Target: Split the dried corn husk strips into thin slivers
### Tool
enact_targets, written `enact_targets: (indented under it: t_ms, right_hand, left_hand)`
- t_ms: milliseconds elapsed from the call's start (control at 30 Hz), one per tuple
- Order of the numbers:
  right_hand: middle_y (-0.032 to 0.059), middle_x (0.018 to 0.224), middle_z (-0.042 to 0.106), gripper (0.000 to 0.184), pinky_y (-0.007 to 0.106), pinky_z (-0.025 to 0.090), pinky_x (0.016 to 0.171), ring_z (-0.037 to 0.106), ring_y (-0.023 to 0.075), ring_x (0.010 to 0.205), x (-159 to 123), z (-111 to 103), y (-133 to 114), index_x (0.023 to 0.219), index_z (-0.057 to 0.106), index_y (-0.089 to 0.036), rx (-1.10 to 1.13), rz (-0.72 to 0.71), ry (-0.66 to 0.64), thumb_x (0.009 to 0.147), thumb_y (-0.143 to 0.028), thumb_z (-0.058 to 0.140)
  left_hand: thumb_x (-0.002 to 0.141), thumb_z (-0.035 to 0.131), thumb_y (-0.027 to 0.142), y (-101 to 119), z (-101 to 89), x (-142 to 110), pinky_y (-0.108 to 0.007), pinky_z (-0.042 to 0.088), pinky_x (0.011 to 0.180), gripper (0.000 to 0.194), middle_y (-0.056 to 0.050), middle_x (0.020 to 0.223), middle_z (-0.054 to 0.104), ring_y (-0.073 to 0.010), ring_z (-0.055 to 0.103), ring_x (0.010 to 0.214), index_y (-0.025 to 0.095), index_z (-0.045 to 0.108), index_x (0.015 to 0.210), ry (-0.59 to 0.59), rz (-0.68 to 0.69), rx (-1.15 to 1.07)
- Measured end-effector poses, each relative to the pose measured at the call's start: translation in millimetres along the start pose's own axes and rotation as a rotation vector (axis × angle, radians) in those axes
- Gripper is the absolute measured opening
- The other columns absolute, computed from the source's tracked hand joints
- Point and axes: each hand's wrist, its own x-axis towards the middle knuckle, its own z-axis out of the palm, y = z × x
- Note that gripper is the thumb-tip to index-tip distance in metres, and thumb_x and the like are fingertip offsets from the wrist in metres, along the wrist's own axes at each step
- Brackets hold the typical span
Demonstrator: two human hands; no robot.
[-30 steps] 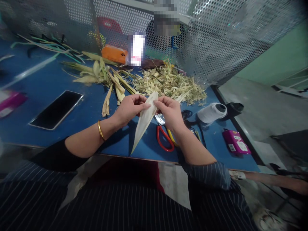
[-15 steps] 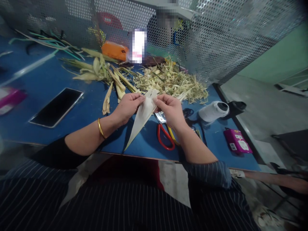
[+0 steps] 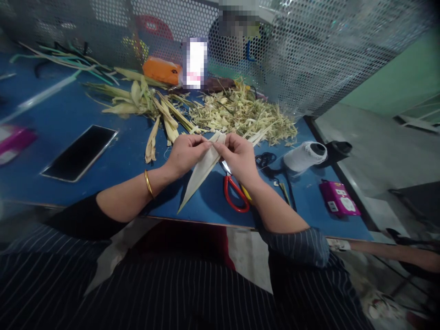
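The left hand (image 3: 188,155) and the right hand (image 3: 240,158) meet over the near part of the blue table (image 3: 137,137), both pinching one pale husk (image 3: 203,166) near its upper end, thumbs almost touching; the husk slants between them, its narrow tip pointing down and toward the table's near edge; a gold bracelet (image 3: 148,184) circles the left wrist. The scissors (image 3: 236,195), with one red and one yellow handle loop, lie just beside the right hand, partly hidden by it; beyond the hands spreads a heap of shredded scraps (image 3: 244,112), and to its left lies a bunch of whole husks (image 3: 137,98), some strips reaching toward the left hand. A dark-screened phone (image 3: 80,153) lies flat well to the left; to the right are a white spool of thread (image 3: 304,156), tipped on its side, and a purple packet (image 3: 340,198) near the table's right edge; an orange packet (image 3: 161,71) sits at the back, by the perforated metal screen (image 3: 292,59).
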Motion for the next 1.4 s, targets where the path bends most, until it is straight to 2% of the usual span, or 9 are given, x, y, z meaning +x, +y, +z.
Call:
enact_targets:
  t_ms: [167, 433, 533, 700, 800, 967, 1100, 1233, 1400]
  right_hand:
    - [-0.0035, 0.056, 0.052, 0.024, 0.026, 0.037, 0.054, 0.049, 0.0108, 0.054, -3.9, -2.9, -8.7, 0.066, 0.051, -0.021, -0.129, -0.063, 0.008, 0.082, -0.033, 0.064]
    - [-0.0017, 0.058, 0.059, 0.020, 0.027, 0.045, 0.052, 0.056, 0.0113, 0.051, 9.6, -36.3, -9.7, 0.068, 0.058, -0.020, 0.198, 0.037, 0.065, 0.077, -0.032, 0.071]
    - [-0.0032, 0.064, 0.059, 0.023, 0.023, 0.045, 0.050, 0.051, 0.0071, 0.050, 26.6, -67.4, 3.8, 0.074, 0.058, -0.020, 0.285, -0.018, 0.287, 0.075, -0.037, 0.072]
    - [-0.0032, 0.073, 0.054, 0.023, 0.022, 0.041, 0.047, 0.047, 0.0064, 0.053, 48.6, -117.2, 32.3, 0.078, 0.051, -0.023, 0.396, -0.229, 0.911, 0.084, -0.043, 0.059]
    - [-0.0038, 0.074, 0.052, 0.021, 0.022, 0.043, 0.048, 0.047, 0.0067, 0.053, 51.9, -128.3, 40.0, 0.081, 0.049, -0.025, 0.333, -0.294, 0.955, 0.088, -0.044, 0.054]
    - [-0.0060, 0.068, 0.052, 0.016, 0.019, 0.045, 0.048, 0.049, 0.0049, 0.051, 45.6, -104.6, 30.6, 0.078, 0.053, -0.021, 0.246, -0.231, 0.712, 0.082, -0.034, 0.063]
    - [-0.0062, 0.066, 0.054, 0.008, 0.020, 0.048, 0.051, 0.052, 0.0065, 0.054, 37.5, -80.8, 22.9, 0.078, 0.058, -0.021, 0.145, -0.165, 0.469, 0.079, -0.026, 0.063]
    - [-0.0055, 0.067, 0.055, 0.004, 0.022, 0.048, 0.053, 0.054, 0.0079, 0.056, 33.3, -71.3, 23.3, 0.079, 0.059, -0.021, 0.148, -0.164, 0.373, 0.079, -0.023, 0.063]
    - [-0.0058, 0.066, 0.055, 0.007, 0.023, 0.046, 0.056, 0.053, 0.0081, 0.057, 27.9, -63.7, 16.8, 0.083, 0.059, -0.021, 0.203, -0.163, 0.275, 0.078, -0.021, 0.064]
  left_hand:
    - [0.072, 0.065, 0.025, -1.5, 4.2, -0.3, -0.022, 0.025, 0.046, 0.017, 0.004, 0.048, 0.046, -0.0069, 0.035, 0.046, 0.015, 0.066, 0.059, 0.064, -0.057, -0.139]
    - [0.077, 0.065, 0.027, 2.7, -22.8, 22.2, -0.021, 0.038, 0.046, 0.012, -0.003, 0.071, 0.067, -0.0104, 0.057, 0.057, 0.016, 0.069, 0.074, 0.314, -0.164, -0.291]
    - [0.080, 0.065, 0.025, 3.3, -36.9, 36.3, -0.022, 0.034, 0.046, 0.011, -0.002, 0.071, 0.065, -0.0086, 0.054, 0.056, 0.016, 0.067, 0.073, 0.459, -0.130, -0.315]
    - [0.089, 0.054, 0.016, 12.9, -57.4, 57.4, -0.019, 0.023, 0.044, 0.011, 0.006, 0.065, 0.058, -0.0015, 0.039, 0.048, 0.015, 0.062, 0.083, 0.719, 0.002, -0.274]
    - [0.095, 0.047, 0.020, 23.7, -60.7, 70.4, -0.020, 0.027, 0.044, 0.014, 0.005, 0.074, 0.059, -0.0003, 0.046, 0.047, 0.013, 0.060, 0.091, 0.789, 0.052, -0.201]
    - [0.097, 0.049, 0.024, 31.3, -32.1, 102.3, -0.020, 0.041, 0.054, 0.016, 0.003, 0.080, 0.064, -0.0029, 0.056, 0.056, 0.015, 0.062, 0.095, 0.521, 0.304, -0.029]
    - [0.082, 0.064, 0.021, 28.4, 7.4, 119.8, -0.023, 0.046, 0.065, 0.013, -0.004, 0.086, 0.071, -0.0118, 0.064, 0.070, 0.014, 0.071, 0.090, 0.127, 0.331, 0.309]
    - [0.074, 0.069, 0.021, 31.1, 40.0, 100.4, -0.025, 0.047, 0.074, 0.029, -0.008, 0.107, 0.073, -0.0190, 0.066, 0.089, 0.014, 0.074, 0.102, 0.006, 0.424, 0.423]
    - [0.076, 0.069, 0.032, 38.0, 56.8, 55.6, -0.020, 0.045, 0.056, 0.023, -0.005, 0.063, 0.068, -0.0136, 0.063, 0.060, 0.012, 0.071, 0.066, -0.266, 0.200, 0.185]
